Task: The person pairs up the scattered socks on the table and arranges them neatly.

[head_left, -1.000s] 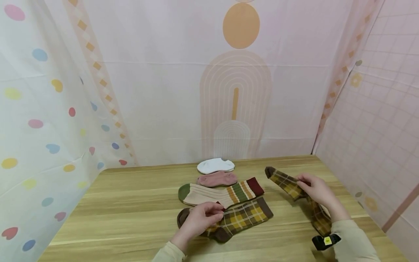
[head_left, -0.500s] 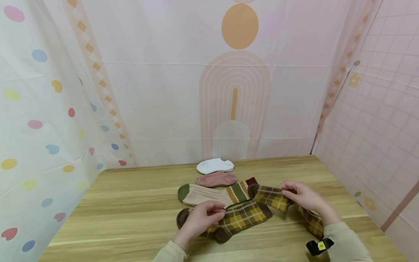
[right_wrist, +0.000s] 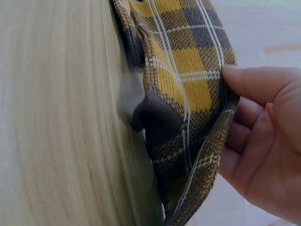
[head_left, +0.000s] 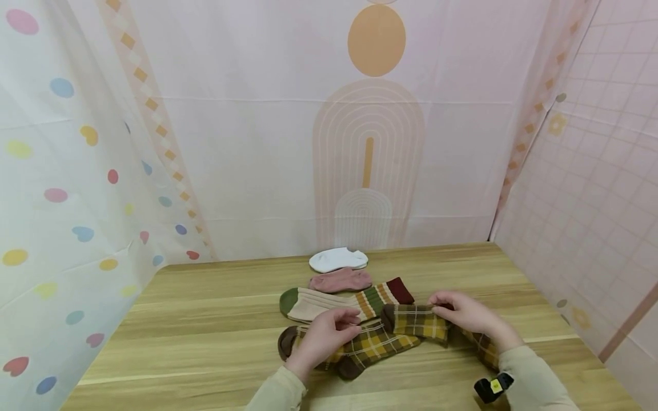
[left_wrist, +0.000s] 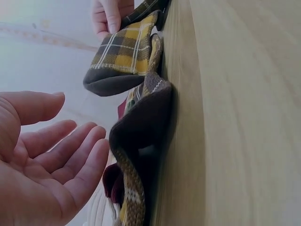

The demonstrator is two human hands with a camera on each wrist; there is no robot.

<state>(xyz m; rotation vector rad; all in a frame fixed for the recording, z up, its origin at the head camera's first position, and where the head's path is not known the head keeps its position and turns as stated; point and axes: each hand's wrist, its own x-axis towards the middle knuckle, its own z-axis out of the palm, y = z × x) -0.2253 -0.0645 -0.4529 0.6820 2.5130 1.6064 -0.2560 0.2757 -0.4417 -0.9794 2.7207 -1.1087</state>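
Note:
My right hand [head_left: 470, 314] pinches a brown-and-yellow plaid sock [head_left: 418, 322] between thumb and fingers, close over the table. Its brown toe points left and the rest trails under my wrist. In the right wrist view the thumb presses the edge of the plaid fabric [right_wrist: 188, 70]. Another plaid sock [head_left: 377, 345] lies below the held one, with a dark brown toe [head_left: 288, 342] showing left of it. My left hand [head_left: 329, 337] hovers over these socks. Seen from the left wrist, its fingers [left_wrist: 87, 155] are loosely bent with nothing between them.
Behind the plaid socks lies a cream sock [head_left: 324, 305] with a green toe, striped leg and dark red cuff. Farther back are a pink sock [head_left: 341, 279] and a white low-cut sock [head_left: 336, 260]. Patterned curtains [head_left: 257, 171] enclose the wooden table [head_left: 205, 319].
My right hand has brought the held plaid sock leftward and lower, so its toe now overlaps the lying plaid sock. The left hand has shifted slightly right.

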